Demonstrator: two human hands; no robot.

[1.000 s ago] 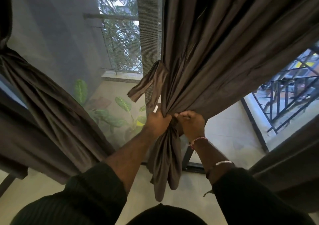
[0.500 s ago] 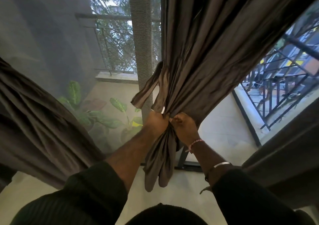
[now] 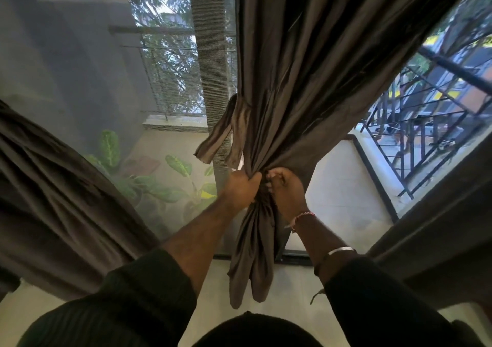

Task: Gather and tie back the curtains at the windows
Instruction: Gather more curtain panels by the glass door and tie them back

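Curtain fabric, a dark brown, softly sheened drape, hangs from the top centre of the frame and narrows to a tight waist at the middle, where both hands meet. The left hand is clenched around the gathered bundle from the left side, and the right hand pinches the same spot from the right, knuckles almost touching. Compared with a second ago, the hands sit slightly higher and closer to the glass, and the bundle looks more tightly cinched, which suggests the knot or tie is being pulled snug rather than started. Two flat, ribbon-like ends of a matching brown tie-back strip stick out just above and to the left of the left hand, one drooping outward, the other hanging against the folds. Below the grip, the loose tail of the cloth falls in long, smooth rolled pleats toward the pale floor. A second dark curtain sweeps across the left of the frame, already drawn aside. Behind it, a grey mesh screen veils green patterned leaves at centre left, and black metal railings show at the right.
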